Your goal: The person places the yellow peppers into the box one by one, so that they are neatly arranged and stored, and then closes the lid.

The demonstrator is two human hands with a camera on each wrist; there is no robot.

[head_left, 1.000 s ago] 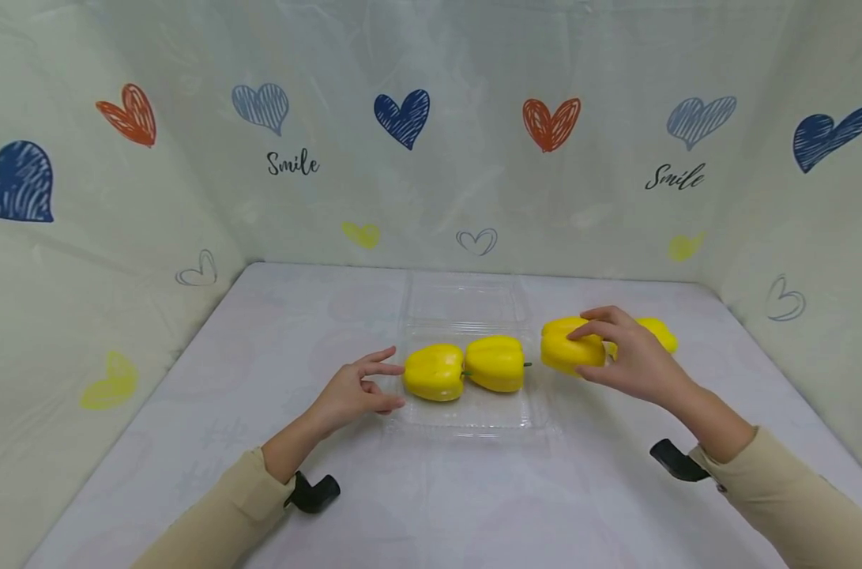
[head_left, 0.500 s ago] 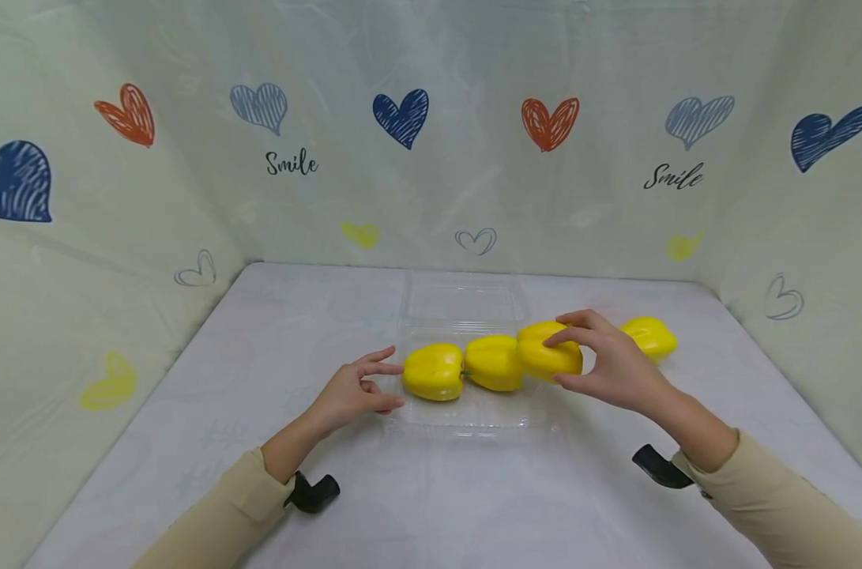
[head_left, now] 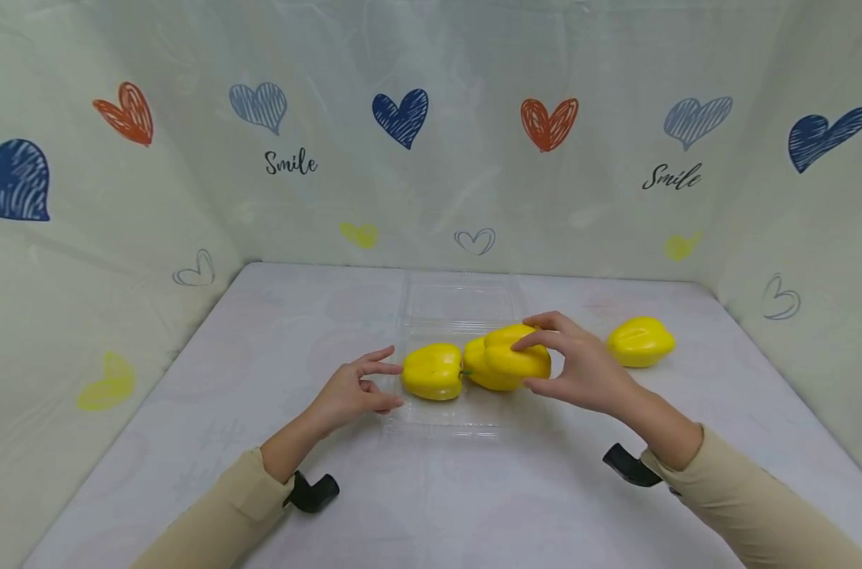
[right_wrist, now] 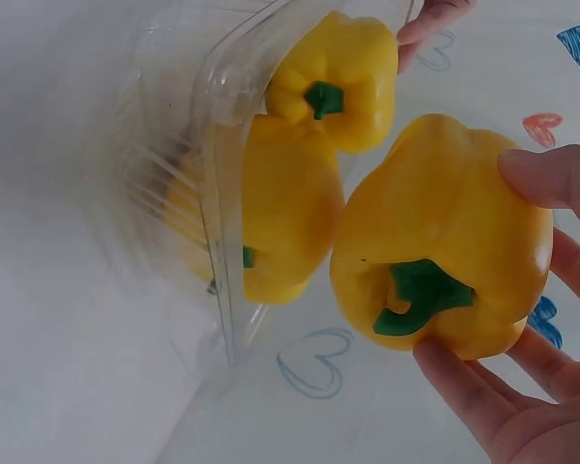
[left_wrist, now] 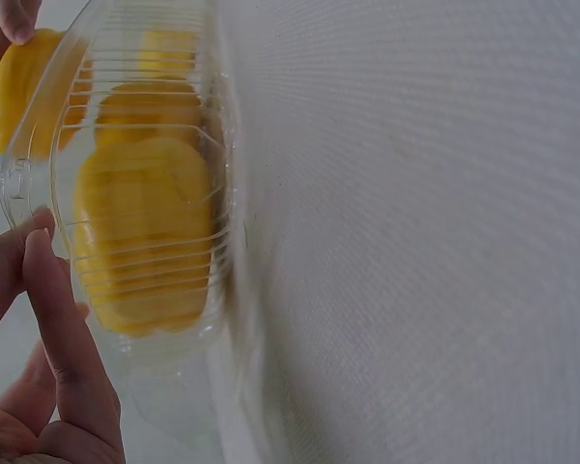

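Heart-printed sheeting [head_left: 416, 201] forms the background. Right hand [head_left: 583, 365]: thumb and fingers around a yellow pepper [head_left: 517, 354] above a clear container [head_left: 466, 412]; long axis roughly crosswise, green stem [right_wrist: 433, 295] hidden overhead. Partly covered: second pepper [head_left: 477, 368]. Left hand [head_left: 351, 393], fingers loosely spread, touches the rim.

Left sleeve [head_left: 213, 510]: beige, long, lightly creased cloth; at its cuff, one bent black fitting [head_left: 317, 495] with a rounded end. Right sleeve [head_left: 750, 502]: matching beige; at its cuff, one black tubular fitting [head_left: 628, 465] and a small dark button [head_left: 675, 491].
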